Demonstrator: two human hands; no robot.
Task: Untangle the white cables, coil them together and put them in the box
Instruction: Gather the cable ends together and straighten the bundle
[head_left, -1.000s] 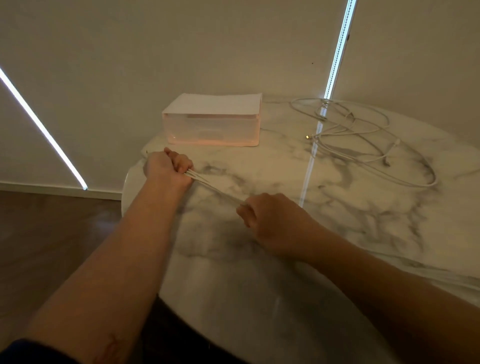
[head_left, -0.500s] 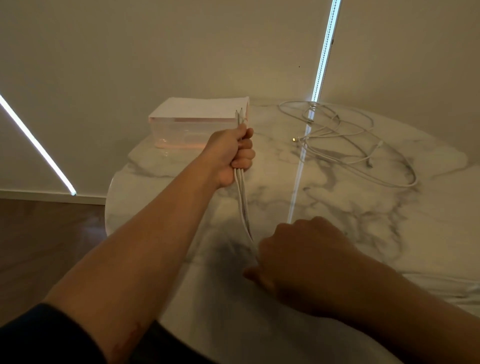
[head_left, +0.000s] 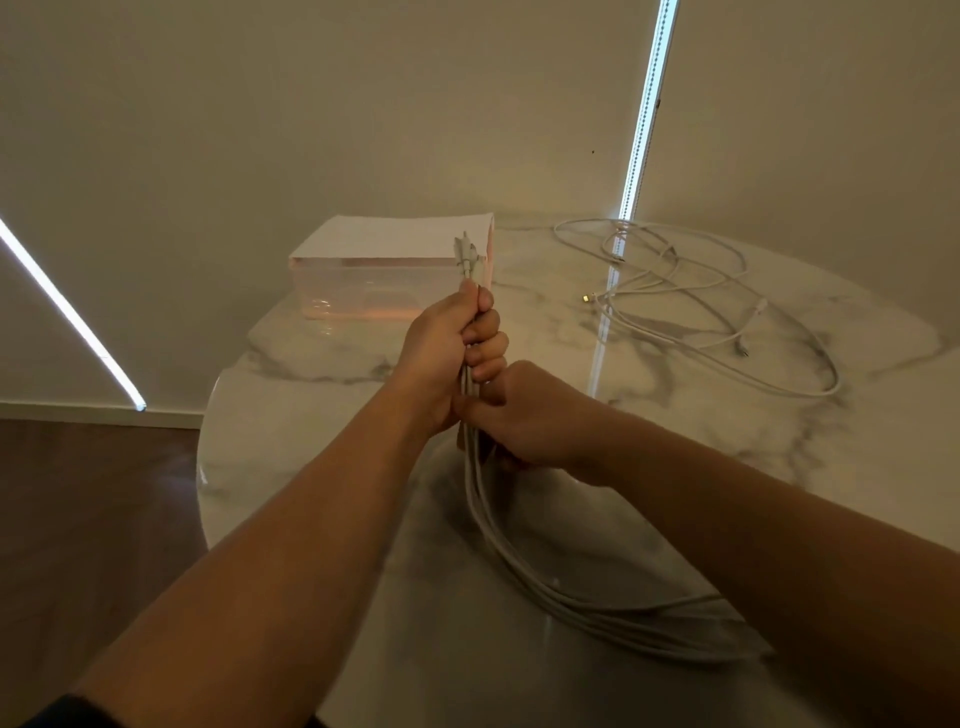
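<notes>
White cables (head_left: 485, 545), bundled, are standing upright through the left hand (head_left: 441, 353), which is fisting them just below the plugs (head_left: 464, 252); the right hand (head_left: 530, 415) is pinching them directly beneath. Judged light, limp, slippery: holding near the plug ends seems best. Another tangle (head_left: 701, 312) is lying across the marble table (head_left: 311, 467). Translucent box (head_left: 363, 291) behind is showing no cable inside.

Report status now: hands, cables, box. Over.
Left hand grips cable bundle upright, plugs up. Right hand grips it just below. Second cable tangle loose on table, far right. Box closed.
</notes>
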